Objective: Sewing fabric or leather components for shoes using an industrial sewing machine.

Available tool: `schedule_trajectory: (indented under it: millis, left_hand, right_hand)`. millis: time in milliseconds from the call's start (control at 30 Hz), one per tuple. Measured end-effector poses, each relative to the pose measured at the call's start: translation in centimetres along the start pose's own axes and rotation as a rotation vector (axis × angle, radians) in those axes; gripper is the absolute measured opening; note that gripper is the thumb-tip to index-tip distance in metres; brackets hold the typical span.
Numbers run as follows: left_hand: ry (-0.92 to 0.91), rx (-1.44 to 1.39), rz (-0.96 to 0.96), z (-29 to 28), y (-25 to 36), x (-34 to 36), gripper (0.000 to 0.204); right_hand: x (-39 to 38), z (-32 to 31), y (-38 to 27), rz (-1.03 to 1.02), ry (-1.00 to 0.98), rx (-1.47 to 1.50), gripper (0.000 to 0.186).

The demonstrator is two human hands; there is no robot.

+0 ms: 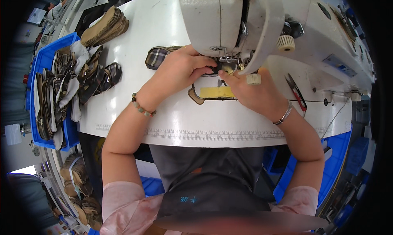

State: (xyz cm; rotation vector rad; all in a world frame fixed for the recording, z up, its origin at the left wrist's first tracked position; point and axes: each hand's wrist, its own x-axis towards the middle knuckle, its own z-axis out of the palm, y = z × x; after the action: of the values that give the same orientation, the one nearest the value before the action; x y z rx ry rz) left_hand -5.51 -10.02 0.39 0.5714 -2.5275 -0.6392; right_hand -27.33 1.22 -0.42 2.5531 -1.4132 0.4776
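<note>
A white sewing machine [213, 22] stands over the tabletop, its needle area low and between my hands. My left hand [180, 69] pinches a small dark fabric piece [211, 69] between thumb and fingers, just left of the presser foot. From the other side, my right hand [254, 91] reaches in with its thumb tip at the right end of that piece. Its other fingers are partly hidden behind the machine's guard and knob. Beside my left wrist lies a plaid fabric piece [156, 58] with a rounded end. A yellow strip [215, 92] lies on the table below my fingertips.
Red-handled thread snips [297, 93] lie right of my right hand. At the left, a blue bin [35, 130] holds many cut fabric pieces, and a stack of tan sole-shaped pieces [105, 27] sits behind it. A printed ruler [196, 134] runs along the near table edge.
</note>
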Motion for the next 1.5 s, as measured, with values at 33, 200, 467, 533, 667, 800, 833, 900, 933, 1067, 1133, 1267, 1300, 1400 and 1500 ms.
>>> schedule_trajectory:
  millis: [33, 200, 467, 533, 667, 800, 833, 900, 933, 1067, 1133, 1267, 1300, 1400, 1500]
  left_hand:
    - [-0.007, 0.034, -0.008, 0.0, 0.2, 0.1, 0.018]
    - [-0.01, 0.101, -0.023, 0.0, 0.4, 0.2, 0.017]
    - [0.063, 0.105, 0.026, 0.9, -0.7, 0.1, 0.019]
    - [0.07, 0.145, 0.021, 0.8, -0.3, 0.3, 0.018]
    - [0.091, 0.188, -0.005, 0.9, -0.2, 0.4, 0.018]
    - [0.113, 0.245, -0.03, 1.1, 0.1, 0.5, 0.016]
    - [0.12, 0.262, -0.01, 1.1, 0.2, 0.5, 0.016]
    - [0.122, 0.279, 0.013, 1.1, 0.3, 0.6, 0.015]
    - [0.112, 0.282, 0.004, 1.1, 0.4, 0.6, 0.015]
    - [0.08, 0.291, -0.055, 1.1, 1.2, 0.7, 0.015]
    - [0.07, 0.26, -0.092, 1.1, 1.4, 0.9, 0.011]
    - [0.084, 0.21, -0.108, 1.0, 1.4, 0.9, 0.014]
    - [0.083, 0.211, -0.107, 0.9, 1.4, 0.9, 0.014]
    - [0.064, 0.212, -0.134, 0.9, 1.8, 1.0, 0.013]
    - [0.046, 0.198, -0.189, 0.9, 2.4, 1.1, 0.012]
  right_hand:
    - [0.0, 0.1, 0.1, -0.004, 0.033, 0.011, 0.027]
    - [-0.2, 0.2, 0.2, -0.009, 0.021, -0.062, 0.027]
    - [-0.4, 1.2, 0.5, 0.004, -0.015, -0.225, 0.033]
    - [-0.4, 1.3, 0.7, -0.005, -0.034, -0.266, 0.034]
    - [-0.1, 0.8, 0.7, 0.022, -0.041, -0.183, 0.033]
    - [-0.2, 1.1, 1.0, 0.041, -0.044, -0.102, 0.03]
    - [-0.2, 1.3, 1.0, 0.023, 0.03, -0.058, 0.031]
    - [-0.4, 1.5, 1.2, 0.011, 0.104, -0.012, 0.031]
    - [-0.5, 1.7, 1.2, -0.009, 0.133, -0.012, 0.027]
    - [-0.3, 0.7, 0.5, -0.007, 0.096, -0.025, 0.008]
    - [-0.2, 0.6, 0.2, -0.004, 0.1, -0.052, 0.005]
    - [-0.3, 0.7, 0.1, -0.019, 0.117, -0.048, 0.007]
    - [-0.3, 0.8, 0.1, -0.018, 0.118, -0.048, 0.007]
    - [-0.4, 1.2, 0.1, -0.011, 0.058, -0.078, 0.013]
    - [-0.2, 1.5, 0.1, -0.005, 0.187, -0.175, 0.017]
